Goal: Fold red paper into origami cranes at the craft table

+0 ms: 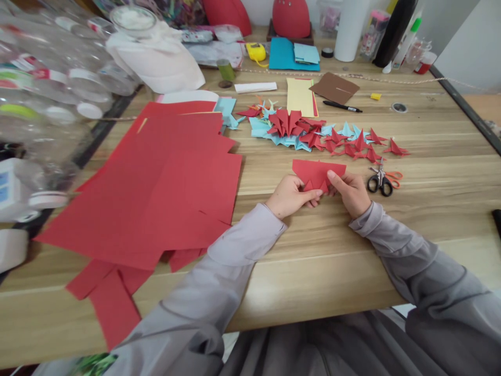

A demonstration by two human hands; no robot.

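Note:
A partly folded piece of red paper [315,169] is held between my two hands above the wooden table. My left hand [291,196] grips its lower left part, with the thumb laid along the bottom edge. On the right side, my right hand [350,192] pinches the paper, thumb on the front face. Small pointed folds show along the paper's lower edge. Just beyond it lies a cluster of folded red paper pieces [288,124] and light blue ones [270,131]. Scissors with black handles [379,184] rest to the right of my right hand, beside an orange-handled pair.
Large red paper sheets [168,193] cover the table's left side. Several small red paper cranes [358,143] sit beyond my right hand. A black pen [342,106], yellow paper [299,96] and brown paper [335,87] lie farther back. Plastic bottles [90,83] crowd the far left.

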